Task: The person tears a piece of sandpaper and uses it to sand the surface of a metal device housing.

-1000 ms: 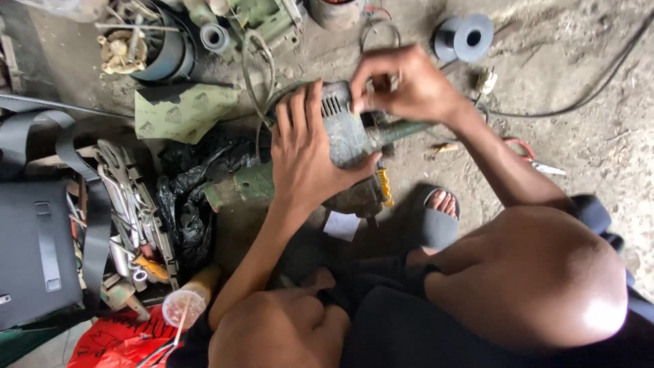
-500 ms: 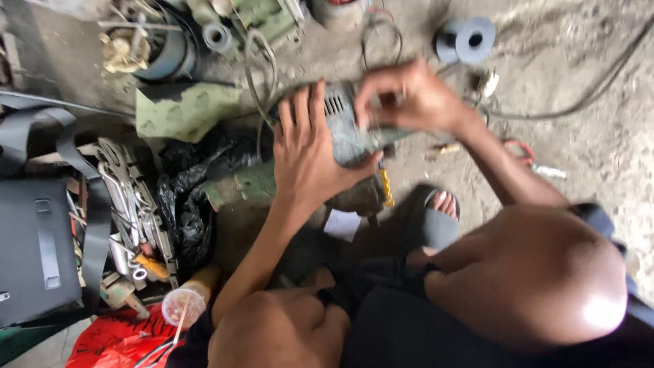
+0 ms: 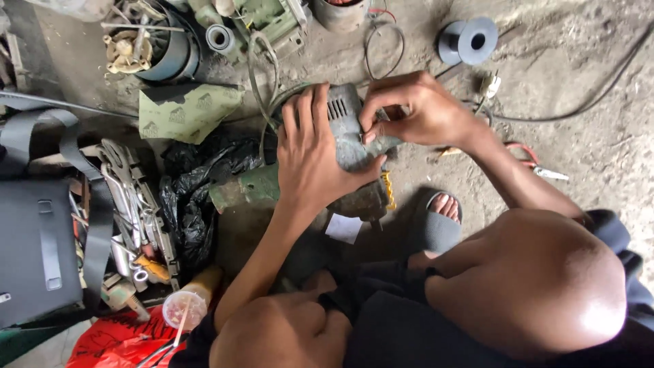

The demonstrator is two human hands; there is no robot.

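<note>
I see two hands on one grey power-tool housing (image 3: 347, 129), which sits on the concrete floor (image 3: 586, 157) just ahead of the knees. Left hand (image 3: 310, 153) lies flat over the housing, fingers spread across its top, thumb hooked round the near right side, so it's clamped on the housing. Right hand (image 3: 419, 109) is at the housing's right end, fingers (image 3: 371, 129) curled and pinched onto the vented edge.

Count around it:
- one green tool body (image 3: 245, 191) under and left of the housing, touching it
- one grey spool (image 3: 470, 41), far right, well apart
- one pair of red-handled pliers (image 3: 535, 160) on the floor beyond the right forearm
- one motor armature (image 3: 146, 44), top left
- one green abrasive sheet (image 3: 187, 109) beside it
- one black plastic bag (image 3: 194, 184)
- one tray of wrenches (image 3: 133, 204), several, too jumbled to count
- one clear cup (image 3: 184, 310), near left
- one grey sandal (image 3: 439, 225) on the visible foot.
</note>
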